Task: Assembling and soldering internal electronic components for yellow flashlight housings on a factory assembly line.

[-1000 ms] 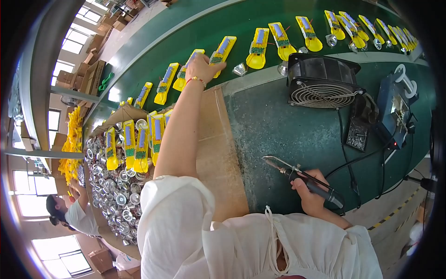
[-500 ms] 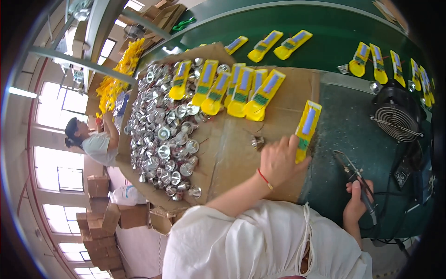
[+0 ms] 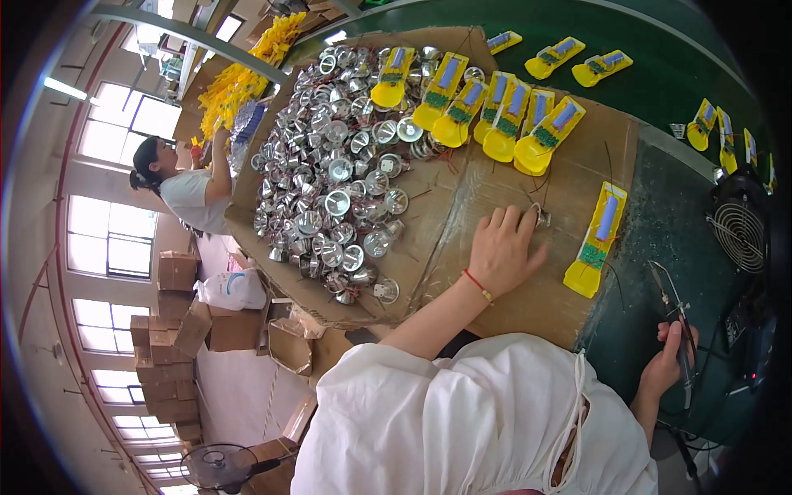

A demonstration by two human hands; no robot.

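Observation:
My left hand reaches over the cardboard with its fingers stretched out, the fingertips close beside a small silver reflector cup; whether they touch it is hard to tell. To the right of that hand lies a yellow plastic housing, holding a purple cylindrical cell and a green circuit board, with thin wires sticking out. My right hand grips a soldering iron by its dark handle, its thin metal tip pointing up and away over the green table.
A big heap of silver reflector cups fills the left of the cardboard sheet. More yellow housings lie along the far edge and on the green bench. A round black fan stands right. Another person works at far left.
My left hand has come off the yellow housing and moved left towards the small reflector cup. My right hand still holds the soldering iron. The whole view has shifted.

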